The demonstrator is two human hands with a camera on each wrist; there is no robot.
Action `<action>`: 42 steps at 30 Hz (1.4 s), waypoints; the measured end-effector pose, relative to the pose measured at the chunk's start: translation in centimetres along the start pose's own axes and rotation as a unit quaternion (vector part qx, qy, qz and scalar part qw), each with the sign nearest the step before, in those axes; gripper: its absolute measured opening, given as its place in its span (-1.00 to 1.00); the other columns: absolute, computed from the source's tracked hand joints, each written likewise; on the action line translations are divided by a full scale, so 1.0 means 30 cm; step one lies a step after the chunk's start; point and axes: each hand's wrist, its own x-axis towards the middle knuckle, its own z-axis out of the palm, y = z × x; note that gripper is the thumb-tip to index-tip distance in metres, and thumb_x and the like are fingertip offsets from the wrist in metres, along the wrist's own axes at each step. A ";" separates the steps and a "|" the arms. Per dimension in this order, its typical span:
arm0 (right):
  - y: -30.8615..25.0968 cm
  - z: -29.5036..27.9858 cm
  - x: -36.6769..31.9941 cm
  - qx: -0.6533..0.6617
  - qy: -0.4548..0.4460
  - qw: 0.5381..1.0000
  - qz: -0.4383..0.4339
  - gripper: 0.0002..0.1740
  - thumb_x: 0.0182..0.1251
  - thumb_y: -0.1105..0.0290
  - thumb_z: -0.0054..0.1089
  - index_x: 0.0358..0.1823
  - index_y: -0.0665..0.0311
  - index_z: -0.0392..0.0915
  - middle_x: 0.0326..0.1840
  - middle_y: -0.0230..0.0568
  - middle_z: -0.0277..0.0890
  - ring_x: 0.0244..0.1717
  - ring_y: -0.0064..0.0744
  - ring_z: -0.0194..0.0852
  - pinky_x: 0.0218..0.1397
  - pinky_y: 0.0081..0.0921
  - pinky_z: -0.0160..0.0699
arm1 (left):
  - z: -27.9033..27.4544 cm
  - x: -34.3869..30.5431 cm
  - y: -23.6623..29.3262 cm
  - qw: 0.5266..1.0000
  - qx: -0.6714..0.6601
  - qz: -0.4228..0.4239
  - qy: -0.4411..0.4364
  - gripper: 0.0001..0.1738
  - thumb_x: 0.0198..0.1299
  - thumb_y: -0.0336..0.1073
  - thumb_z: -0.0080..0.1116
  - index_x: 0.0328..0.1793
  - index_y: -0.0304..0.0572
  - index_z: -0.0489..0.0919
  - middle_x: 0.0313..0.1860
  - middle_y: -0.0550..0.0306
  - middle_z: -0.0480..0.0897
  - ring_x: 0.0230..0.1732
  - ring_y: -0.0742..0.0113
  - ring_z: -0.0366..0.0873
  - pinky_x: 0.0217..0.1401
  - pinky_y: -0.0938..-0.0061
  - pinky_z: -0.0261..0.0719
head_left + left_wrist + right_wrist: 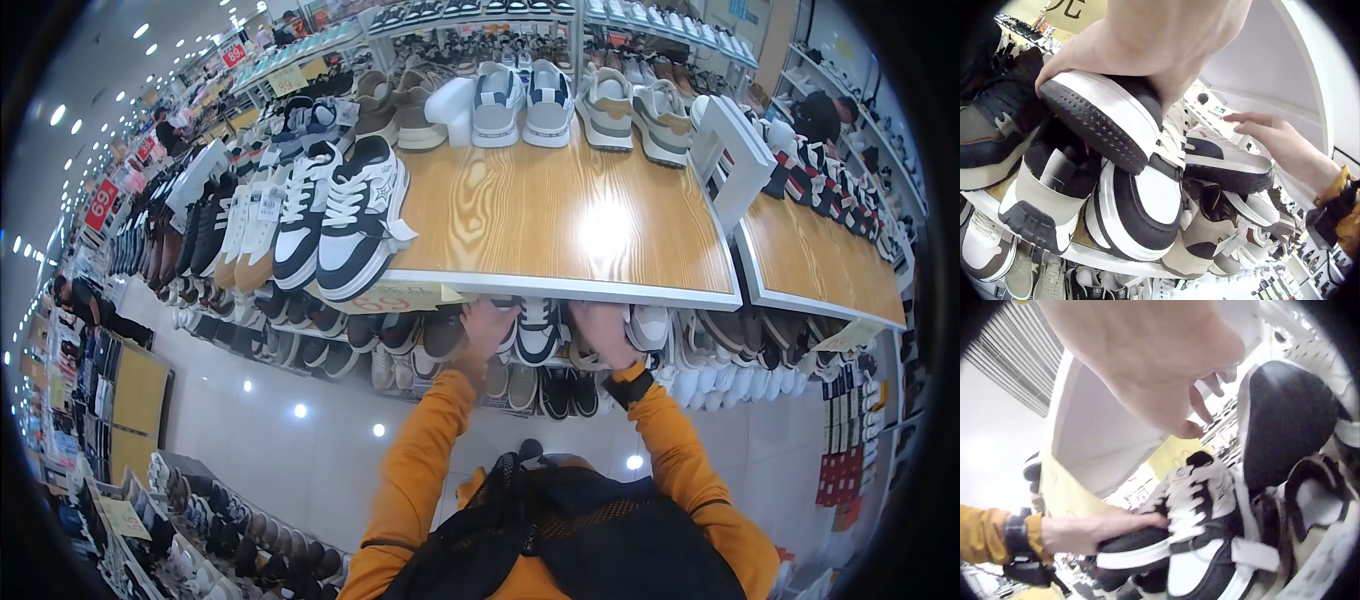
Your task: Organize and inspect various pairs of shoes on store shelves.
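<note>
Black-and-white sneaker (1094,119), on the shelf (1085,255) beneath the worktop (560,220) at 6 o'clock, sits in the curled grip of the left hand (1147,37), best drawn straight out while the flat-fingered right hand (1272,137) steadies the neighbour sneaker (1229,165) at 3 o'clock.

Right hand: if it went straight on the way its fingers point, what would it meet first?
Probably the black-and-white sneaker under and ahead of the right hand; depth is unclear, so they may be touching.
</note>
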 end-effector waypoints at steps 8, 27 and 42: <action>-0.137 0.141 0.052 0.127 -0.221 0.945 0.205 -0.44 0.19 0.06 0.24 0.05 0.38 0.52 -0.09 0.27 0.52 -0.04 0.20 0.51 0.11 -0.05 0.43 | 0.012 0.006 -0.021 1.000 0.008 0.009 0.010 -0.02 -0.14 0.19 0.42 0.27 -0.43 0.37 0.20 -0.35 0.48 0.27 -0.25 0.38 0.30 0.06 0.39; 0.053 0.332 -0.028 0.052 -0.144 0.987 0.042 -0.57 0.41 0.14 -0.05 0.18 0.20 0.46 0.19 -0.07 0.48 0.17 -0.03 0.41 0.29 -0.21 0.31 | -0.029 -0.002 0.015 0.992 -0.127 0.016 -0.005 -0.20 -0.15 0.23 0.43 0.04 -0.30 0.58 -0.10 -0.27 0.67 -0.01 -0.15 0.63 0.05 0.15 0.58; 0.219 0.197 -0.053 -0.051 -0.134 0.989 -0.019 -0.53 0.33 0.14 0.04 0.19 0.19 0.49 0.21 -0.04 0.49 0.20 -0.02 0.44 0.29 -0.12 0.33 | 0.085 -0.089 -0.030 0.993 0.051 0.083 0.059 0.04 -0.12 0.14 0.43 0.40 -0.33 0.26 0.40 -0.35 0.28 0.40 -0.25 0.22 0.40 -0.12 0.15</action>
